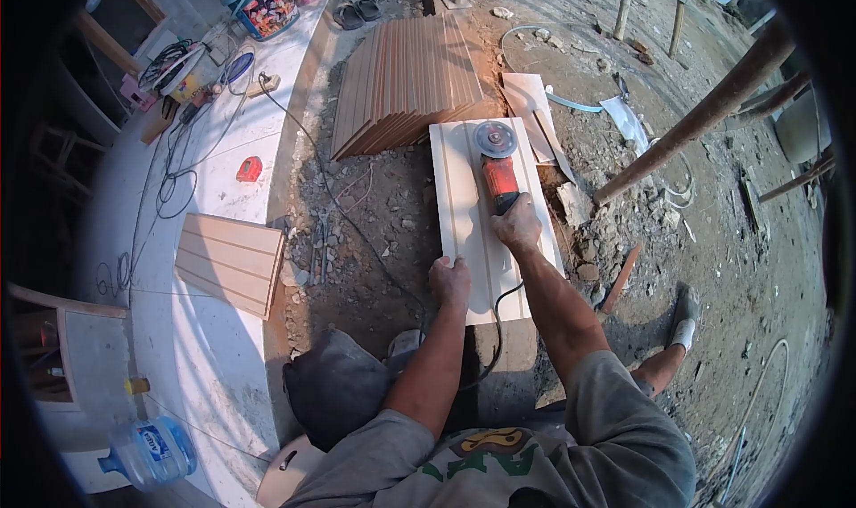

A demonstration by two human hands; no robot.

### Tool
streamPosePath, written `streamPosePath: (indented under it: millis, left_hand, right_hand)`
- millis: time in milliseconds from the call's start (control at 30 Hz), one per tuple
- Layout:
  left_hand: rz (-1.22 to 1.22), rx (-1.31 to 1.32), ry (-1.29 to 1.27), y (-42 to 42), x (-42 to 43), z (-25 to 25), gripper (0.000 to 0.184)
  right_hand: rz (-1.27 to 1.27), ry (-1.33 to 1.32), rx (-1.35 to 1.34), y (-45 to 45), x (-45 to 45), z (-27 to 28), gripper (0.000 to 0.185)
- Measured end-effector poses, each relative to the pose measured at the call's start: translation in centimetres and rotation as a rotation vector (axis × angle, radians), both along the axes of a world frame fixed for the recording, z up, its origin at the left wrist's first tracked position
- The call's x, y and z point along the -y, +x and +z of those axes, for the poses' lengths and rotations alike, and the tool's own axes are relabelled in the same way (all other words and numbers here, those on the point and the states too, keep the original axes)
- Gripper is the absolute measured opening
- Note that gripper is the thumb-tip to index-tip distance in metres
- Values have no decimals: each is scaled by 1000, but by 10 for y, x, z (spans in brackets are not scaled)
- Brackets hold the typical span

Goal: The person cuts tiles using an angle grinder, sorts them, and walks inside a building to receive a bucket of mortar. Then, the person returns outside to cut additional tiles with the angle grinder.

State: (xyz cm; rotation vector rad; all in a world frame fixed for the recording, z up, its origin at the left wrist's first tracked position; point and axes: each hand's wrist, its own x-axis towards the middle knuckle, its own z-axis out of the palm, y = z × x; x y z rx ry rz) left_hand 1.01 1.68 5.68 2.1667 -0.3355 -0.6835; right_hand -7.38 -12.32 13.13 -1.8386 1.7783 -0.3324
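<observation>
My right hand (517,225) is wrapped round the rear body of a red angle grinder (501,176), its disc (495,139) facing up over the far end of a tile. The pale tile (459,214) has darker lengthwise stripes and lies in front of me on a support. At the tile's left edge my left hand (449,282) grips it, fingers curled over the side. The grinder's black cord runs from under my right wrist down past the tile's near end. I cannot tell whether the disc is spinning or touching the tile.
A long row of leaning striped tiles (406,80) stands beyond. More tiles (230,258) lie on the white ledge (214,143) at left, near a red tape measure (250,169). Wooden poles (695,116) slant at right over rubble. A blue water jug (156,452) lies lower left.
</observation>
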Motion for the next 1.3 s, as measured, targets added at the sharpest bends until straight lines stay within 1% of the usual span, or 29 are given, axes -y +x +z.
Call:
streamPosePath:
  millis: [67,133,200,333,367,433,500,567,667,767,833,867,933,1000,1033,1067,1100,1133,1167,1233,1300]
  left_hand:
    - [11,-26,1,0,1,-2,46]
    - [23,-51,-1,-3,2,-2,46]
    - [-11,-49,53,-6,2,18,45]
    - [13,-11,87,-8,4,5,42]
    - [34,-19,58,-9,4,2,41]
    - [50,-29,25,-10,6,-1,41]
    - [-8,-91,37,-10,5,6,41]
    - [-2,-87,49,-10,5,4,41]
    - [6,-98,68,-10,6,2,40]
    - [9,-102,101,-11,6,4,39]
    - [6,-89,124,-12,7,7,40]
    - [36,-68,127,-12,8,14,41]
    - [63,-50,119,-13,13,32,41]
    - [98,27,44,-11,17,52,44]
    - [88,24,34,-6,21,52,44]
    - [123,-36,-143,2,28,45,45]
    - [158,-100,-316,5,32,55,45]
    - [158,-116,-406,7,35,65,42]
    - [160,-136,-493,5,36,97,38]
    - [186,-301,-719,2,36,155,35]
    - [204,-420,-929,4,42,193,33]
  right_hand:
    - [-17,8,-4,2,1,1,51]
    - [7,-36,-19,3,3,2,55]
    - [3,-35,-17,5,4,1,55]
    - [-12,-68,-28,5,3,-3,56]
    - [-17,-68,-31,4,3,-4,56]
    - [18,-8,-12,0,4,-7,61]
    - [20,-13,-11,-1,5,-11,63]
    - [23,-16,-6,-2,3,-11,65]
    - [14,-28,5,-6,-3,-7,61]
    - [27,-48,19,-11,-9,-8,64]
    - [51,-28,71,-17,-13,-5,70]
    - [49,-33,67,-21,-16,-1,70]
    - [24,15,147,-32,-25,10,78]
    - [15,-44,153,-53,-29,0,81]
    - [8,-91,160,-69,-30,-7,84]
    - [35,-80,148,-89,-33,2,86]
    - [24,-81,105,-109,-38,11,84]
    - [7,-93,82,-134,-40,13,81]
    - [-10,-102,57,-161,-41,15,78]
    - [-96,-60,47,-214,-49,34,73]
    - [-136,-62,-1,-265,-61,66,70]
